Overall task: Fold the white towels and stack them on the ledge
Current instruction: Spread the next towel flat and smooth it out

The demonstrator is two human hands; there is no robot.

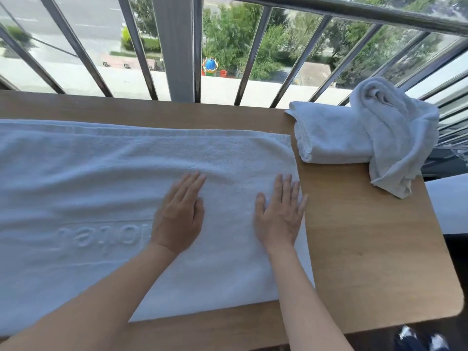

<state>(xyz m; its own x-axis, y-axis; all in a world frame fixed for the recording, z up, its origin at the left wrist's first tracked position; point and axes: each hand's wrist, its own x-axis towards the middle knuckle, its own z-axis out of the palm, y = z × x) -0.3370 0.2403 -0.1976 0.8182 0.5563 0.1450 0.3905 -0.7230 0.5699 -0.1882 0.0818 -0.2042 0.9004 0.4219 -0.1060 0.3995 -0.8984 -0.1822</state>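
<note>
A large white towel (101, 188) with raised lettering lies spread flat along the wooden ledge (367, 236), running off the left edge of view. My left hand (178, 214) presses flat on it with straight fingers, left of the towel's right end. My right hand (279, 214) rests flat on the towel's right edge, fingers spread. At the ledge's far right corner sits a folded white towel (331, 138), and a crumpled white towel (397, 133) is draped over its right side.
A metal railing (174, 46) with slanted bars runs along the far side of the ledge, with a street and trees far below. The ledge's rounded right corner (453, 300) ends near a dark floor and a patterned shoe (417, 338).
</note>
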